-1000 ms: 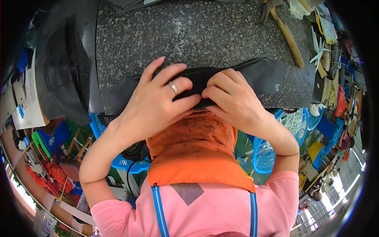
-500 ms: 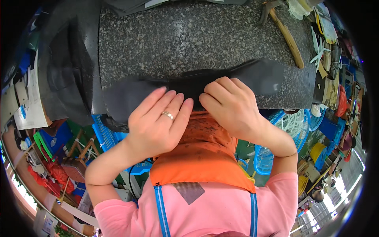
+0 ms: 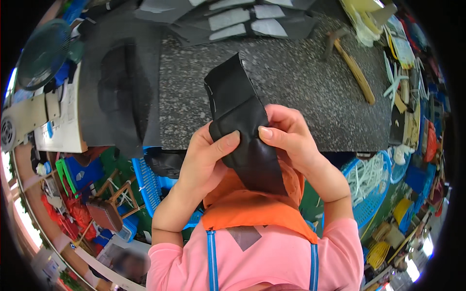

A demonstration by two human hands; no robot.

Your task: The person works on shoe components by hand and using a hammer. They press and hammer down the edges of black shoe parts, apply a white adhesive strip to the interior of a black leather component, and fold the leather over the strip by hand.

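Note:
Both my hands hold one black leather piece (image 3: 241, 123) up in front of me, above the near edge of the speckled stone slab (image 3: 301, 82). My left hand (image 3: 206, 157) pinches its left side with the thumb on top. My right hand (image 3: 286, 136) grips its right side, thumb pressed on the fold. The piece is folded, its upper end pointing away and its lower end hanging over my orange apron (image 3: 252, 203).
A wooden-handled hammer (image 3: 352, 65) lies at the slab's far right. Several black cut pieces with grey patches (image 3: 233, 19) are stacked at the far edge. A dark mat (image 3: 121, 82) lies left. Blue plastic baskets (image 3: 150, 179) stand below the slab, and tools clutter the right side.
The black piece lay flat across the slab's near edge under both hands; now it is lifted, turned lengthwise and folded between my hands. The view has tilted, showing more of the slab.

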